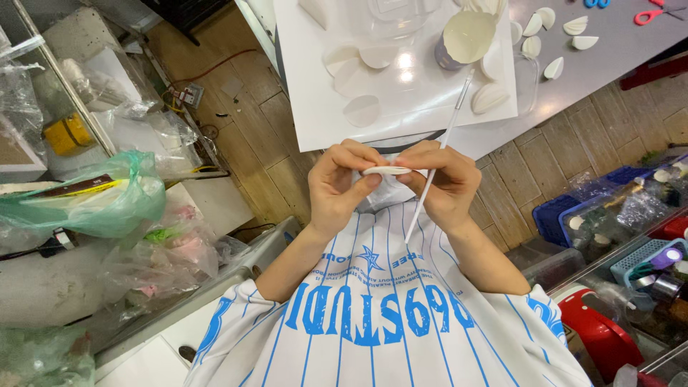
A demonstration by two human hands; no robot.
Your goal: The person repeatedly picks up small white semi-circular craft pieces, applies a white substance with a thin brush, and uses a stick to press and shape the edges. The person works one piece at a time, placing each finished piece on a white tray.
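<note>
Pinching a thin white paper disc [386,170] between both hands above a white striped jersey.
Smooth white board [315,107] lies beyond; left hand [342,188] and right hand [442,183] close fingertips on the disc, the right apparently also gripping a slender white brush [438,154].

A white table [616,61] carries a white sheet [315,93], folded paper petals [534,46] and red scissors [656,14].

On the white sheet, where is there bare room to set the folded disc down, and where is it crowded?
Bare: the white sheet's near-left part, left of the flat paper circles. Crowded: the far right around the cup and folded pieces. Both hands pinch the disc.
</note>
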